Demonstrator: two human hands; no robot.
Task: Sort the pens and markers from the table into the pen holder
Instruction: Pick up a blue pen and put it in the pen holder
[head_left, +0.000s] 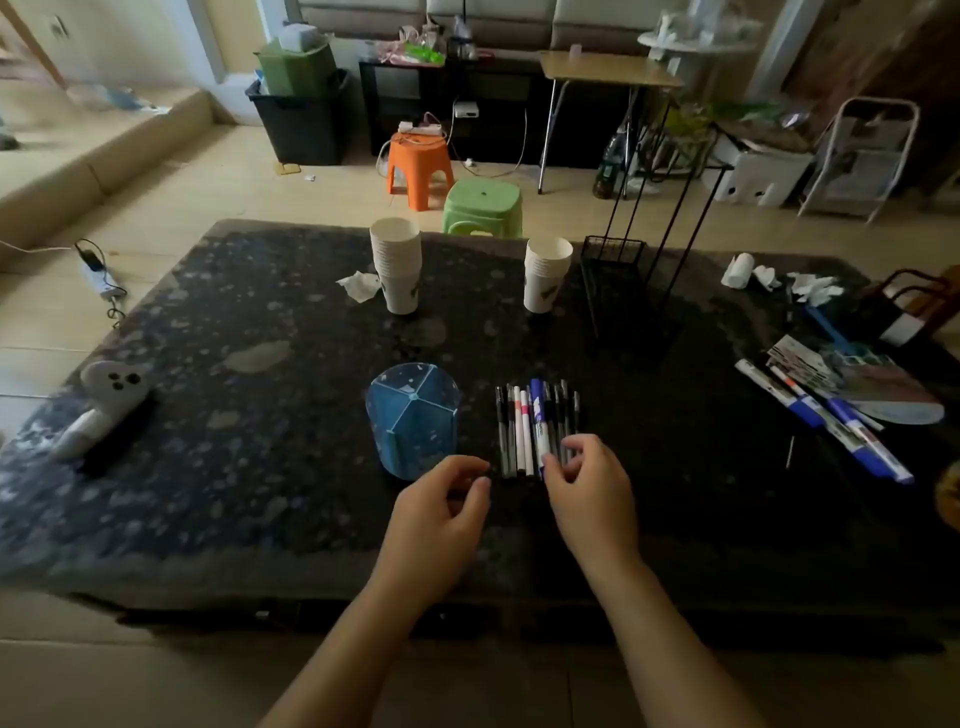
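A row of pens and markers (535, 428) is being kept side by side on the dark speckled table (218, 395), just right of the blue pen holder (413, 421), which is divided into compartments. Each long axis is being held roughly parallel, running from the near edge toward the far edge. The right hand (589, 491) is being positioned at the near ends of the row, its fingers loosely curled and touching the blue marker (540, 431); whether a firm grip is being applied cannot be told. The left hand (441, 512) is being held empty, fingers curled and parted, beside the holder's near wall. More markers (826, 421) are lying apart at the right.
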